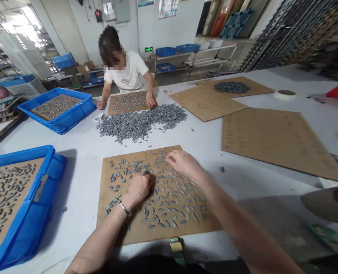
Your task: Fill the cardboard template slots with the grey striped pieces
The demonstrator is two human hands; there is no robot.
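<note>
While both hands (140, 187) (183, 163) curl over grey pieces (161, 225), grip unclear, lettering (124, 80) on the white shirt (136, 67) is illegible.

On my feed the left hand (141, 187) partly hides its own fingertips, whatever the right hand (182, 162) may pinch is too small for me to tell, the nearer blue tray (40, 215) runs off the left edge, and the upper-right rack (295, 32) blurs.
</note>
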